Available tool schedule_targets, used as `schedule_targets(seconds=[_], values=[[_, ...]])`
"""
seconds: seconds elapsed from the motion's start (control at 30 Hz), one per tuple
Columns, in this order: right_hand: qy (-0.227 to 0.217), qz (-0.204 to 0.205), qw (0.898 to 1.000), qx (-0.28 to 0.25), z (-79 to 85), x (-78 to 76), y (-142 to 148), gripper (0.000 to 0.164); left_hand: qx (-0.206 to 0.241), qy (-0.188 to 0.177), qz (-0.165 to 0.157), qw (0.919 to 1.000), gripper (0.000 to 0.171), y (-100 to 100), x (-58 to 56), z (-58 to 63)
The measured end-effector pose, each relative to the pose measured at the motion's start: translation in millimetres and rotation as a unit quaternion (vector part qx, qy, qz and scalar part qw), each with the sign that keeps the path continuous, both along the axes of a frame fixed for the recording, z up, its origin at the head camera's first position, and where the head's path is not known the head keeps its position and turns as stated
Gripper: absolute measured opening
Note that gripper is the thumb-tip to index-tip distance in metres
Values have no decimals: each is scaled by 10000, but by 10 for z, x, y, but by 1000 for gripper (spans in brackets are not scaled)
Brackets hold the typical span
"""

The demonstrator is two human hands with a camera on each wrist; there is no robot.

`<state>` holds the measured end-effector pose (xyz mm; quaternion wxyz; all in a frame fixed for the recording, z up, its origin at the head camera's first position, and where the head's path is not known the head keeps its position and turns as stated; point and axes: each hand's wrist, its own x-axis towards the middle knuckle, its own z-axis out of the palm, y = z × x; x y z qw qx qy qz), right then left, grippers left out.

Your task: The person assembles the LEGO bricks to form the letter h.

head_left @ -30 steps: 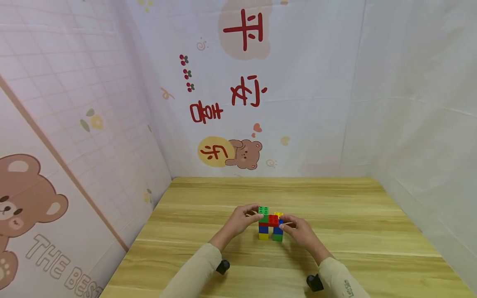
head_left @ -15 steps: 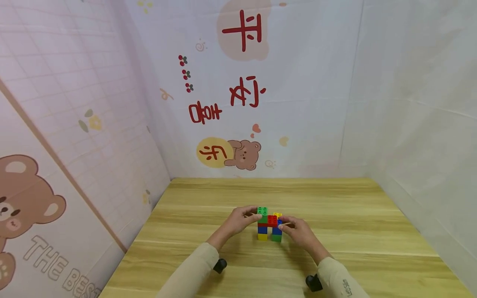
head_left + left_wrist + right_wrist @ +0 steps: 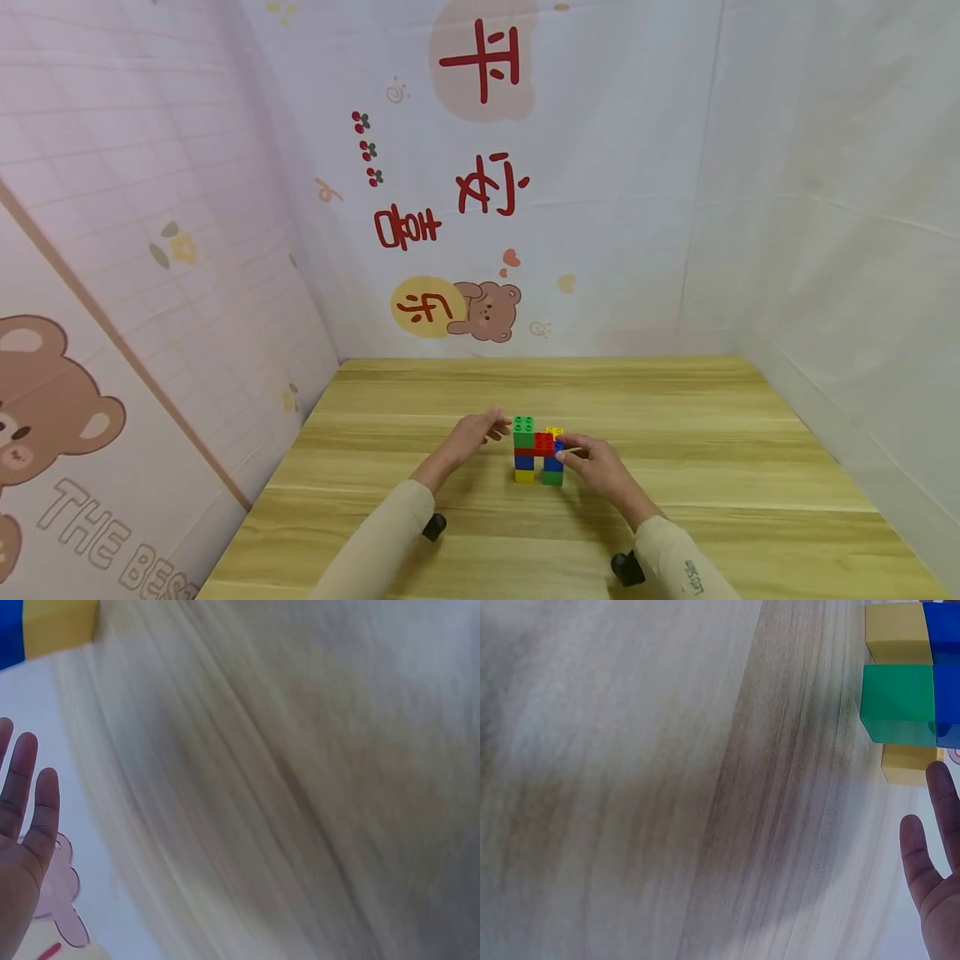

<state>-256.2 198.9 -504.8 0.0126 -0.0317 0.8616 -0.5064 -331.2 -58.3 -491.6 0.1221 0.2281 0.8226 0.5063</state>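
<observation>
A small structure of toy building bricks stands on the wooden table (image 3: 420, 392) in the head view. Its left column has a yellow brick (image 3: 524, 477) at the bottom, a blue one above it, and a green brick (image 3: 523, 427) on top. A red brick (image 3: 543, 443) bridges to the right column, whose base is a green brick (image 3: 898, 701). At the rear right shows a yellow brick (image 3: 555, 432). My right hand (image 3: 602, 468) pinches the upper blue brick (image 3: 558, 448) at the right end. My left hand (image 3: 468, 437), fingers loosely bent, is just left of the green brick, apart from it.
White printed cloth walls (image 3: 615, 167) enclose the table at the back and sides. Black wrist-camera mounts (image 3: 434, 527) hang under both sleeves (image 3: 382, 533).
My left hand has let go of the top green brick and drawn off to the left. The right hand stays at the blue brick. The head view has shifted slightly.
</observation>
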Motion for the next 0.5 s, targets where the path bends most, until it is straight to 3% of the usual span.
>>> schedule_targets(seconds=[0.13, 0.3, 0.5], values=[[12, -6, 10000, 41, -3, -8, 5, 38, -275, -51, 183, 9994, 67, -53, -83, -26], [40, 4, 10000, 35, 2, -24, 6, 37, -900, 265, 221, 9953, 50, -82, -203, -73], [39, -25, 10000, 2, -3, -18, 8, 37, -963, 141, 196, 9951, 45, -24, -335, -111]])
